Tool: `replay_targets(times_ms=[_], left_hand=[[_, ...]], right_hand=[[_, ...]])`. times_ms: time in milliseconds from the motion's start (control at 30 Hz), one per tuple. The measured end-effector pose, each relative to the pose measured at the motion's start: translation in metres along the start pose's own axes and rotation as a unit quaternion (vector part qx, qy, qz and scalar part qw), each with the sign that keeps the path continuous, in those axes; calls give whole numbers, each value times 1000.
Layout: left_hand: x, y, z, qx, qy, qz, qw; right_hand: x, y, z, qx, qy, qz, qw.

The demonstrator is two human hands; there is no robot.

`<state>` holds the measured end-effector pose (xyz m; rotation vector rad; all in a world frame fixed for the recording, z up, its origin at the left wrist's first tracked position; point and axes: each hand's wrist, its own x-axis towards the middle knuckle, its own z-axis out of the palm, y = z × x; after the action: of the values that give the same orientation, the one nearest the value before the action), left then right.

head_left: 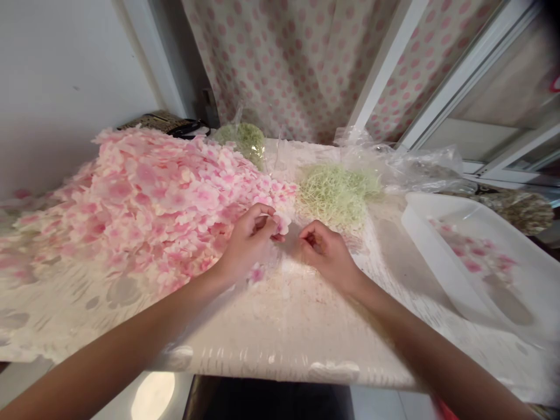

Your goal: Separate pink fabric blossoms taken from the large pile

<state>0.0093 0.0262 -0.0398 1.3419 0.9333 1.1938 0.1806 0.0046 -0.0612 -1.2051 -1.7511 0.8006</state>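
My left hand (254,233) is closed in a pinch on a pale pink artificial flower (282,224), held just above the table. To its left and behind it spreads a big heap of pink and white artificial flowers (161,198). My right hand (326,248) hovers a short way to the right, thumb and fingers curled together; whether anything sits between them I cannot make out. Beyond my right hand lies a mound of pale green stringy stems (339,192). One loose pink flower (256,273) rests on the table below my left hand.
A white plastic tray (433,262) at the right holds several pink flowers. Clear plastic bags (415,166) and a bagged green bundle (247,140) lie along the back. The plastic-covered table (280,332) ends at a front edge near me. A dotted curtain (297,64) hangs behind.
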Motion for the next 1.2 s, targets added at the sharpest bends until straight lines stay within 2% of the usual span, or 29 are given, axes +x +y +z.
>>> replay_targets(times_ms=[200, 267, 367, 500, 633, 700, 967, 1100, 1200], left_hand=[[0, -6, 2, -3, -7, -35, 999], [0, -5, 3, 1, -21, -40, 999], [-2, -2, 3, 21, -45, -37, 998], [-5, -1, 5, 75, -60, -27, 995], [-8, -3, 6, 167, -103, 20, 980], [-10, -5, 6, 188, -126, 40, 973], [-11, -5, 5, 218, -167, 87, 958], [-13, -7, 4, 250, -172, 106, 947], [-16, -11, 5, 272, -186, 121, 937]], right_hand=[[5, 7, -6, 195, 1, 96, 976], [5, 5, -7, 220, 20, 114, 968], [5, 0, -10, 232, 39, 103, 966], [2, -5, -13, 187, 64, 21, 980], [-2, -6, -9, 25, 59, -118, 991], [-3, -5, -6, -30, 51, -143, 988], [-4, -2, -2, -32, 35, -111, 993], [-3, -4, -2, -11, 31, -109, 993], [-4, -2, -2, 21, 30, -78, 996]])
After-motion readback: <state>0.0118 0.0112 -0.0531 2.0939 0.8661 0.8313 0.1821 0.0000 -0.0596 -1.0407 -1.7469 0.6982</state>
